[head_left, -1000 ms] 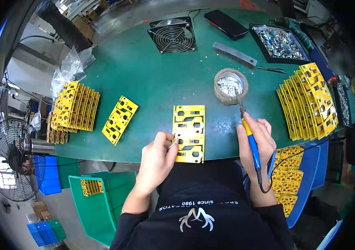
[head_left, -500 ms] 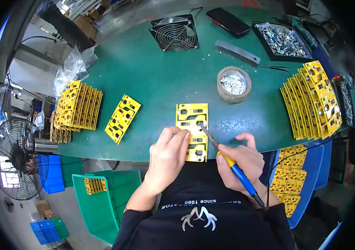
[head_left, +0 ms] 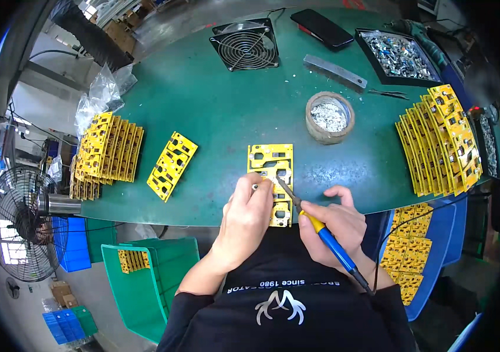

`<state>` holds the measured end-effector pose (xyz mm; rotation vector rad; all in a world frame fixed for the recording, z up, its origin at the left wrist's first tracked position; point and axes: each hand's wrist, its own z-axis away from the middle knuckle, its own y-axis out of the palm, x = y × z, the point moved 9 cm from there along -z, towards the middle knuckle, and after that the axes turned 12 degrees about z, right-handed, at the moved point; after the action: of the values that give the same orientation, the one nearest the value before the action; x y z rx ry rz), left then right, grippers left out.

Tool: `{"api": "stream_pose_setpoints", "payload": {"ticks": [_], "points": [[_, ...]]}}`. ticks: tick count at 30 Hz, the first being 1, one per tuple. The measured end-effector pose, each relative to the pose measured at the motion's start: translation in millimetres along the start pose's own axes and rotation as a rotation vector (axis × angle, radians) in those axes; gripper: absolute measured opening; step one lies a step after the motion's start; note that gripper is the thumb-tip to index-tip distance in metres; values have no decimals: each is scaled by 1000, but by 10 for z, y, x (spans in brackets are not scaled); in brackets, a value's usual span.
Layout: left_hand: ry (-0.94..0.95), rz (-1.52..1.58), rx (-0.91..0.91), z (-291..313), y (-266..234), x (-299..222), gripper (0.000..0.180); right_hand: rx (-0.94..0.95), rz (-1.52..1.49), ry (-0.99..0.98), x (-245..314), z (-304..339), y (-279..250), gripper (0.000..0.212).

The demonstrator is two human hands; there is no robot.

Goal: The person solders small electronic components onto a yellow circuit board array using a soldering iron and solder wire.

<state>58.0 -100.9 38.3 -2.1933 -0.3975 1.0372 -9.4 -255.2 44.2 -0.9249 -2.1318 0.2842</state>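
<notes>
Gripping iron [head_left: 337, 251] in right hand [head_left: 337, 230], tip at board [head_left: 270, 149]; left hand [head_left: 244, 208], over board's left edge, pinching small part [head_left: 254, 186], kind unclear. Pot [head_left: 327, 138] beyond, apart.

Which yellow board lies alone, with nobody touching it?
The slanted board beside the left stack; the left hand partly covers the middle board, others are grouped.

Shot from the wearer's head through a fisheye lens, upright, looking steeply down over a black shirt [head_left: 232, 317] at bottom centre. Near to the left hand [head_left: 244, 212] and right hand [head_left: 335, 229] just below centre, yet wide enough to take in floor [head_left: 104, 312] at lower left. Bent toward the rim, black at the corners.
</notes>
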Motion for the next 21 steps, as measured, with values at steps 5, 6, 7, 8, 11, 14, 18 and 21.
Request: {"api": "stream_pose_setpoints", "payload": {"ticks": [5,6,7,8,11,14,18,21], "points": [[0,2,9,-5,9,-14,18,-13,0,0,-2,3,16,28],[2,-1,11,0,8,-21,18,-9,0,-1,1,2,21,28],[1,-2,10,5,5,-24,18,-5,1,-2,4,2,25,28],[-14,6,19,9,9,-13,19,-5,1,-3,9,4,27,28],[-31,11,33,7,26,4,20,2,3,7,-8,14,62,27],[-41,19,48,-9,42,8,20,-26,-3,4,4,13,48,27],[-53,-22,70,-17,39,22,18,9,-6,-10,50,-10,60,24],[-71,-64,90,-14,20,0,21,25,7,-16,67,-9,63,25]]}}
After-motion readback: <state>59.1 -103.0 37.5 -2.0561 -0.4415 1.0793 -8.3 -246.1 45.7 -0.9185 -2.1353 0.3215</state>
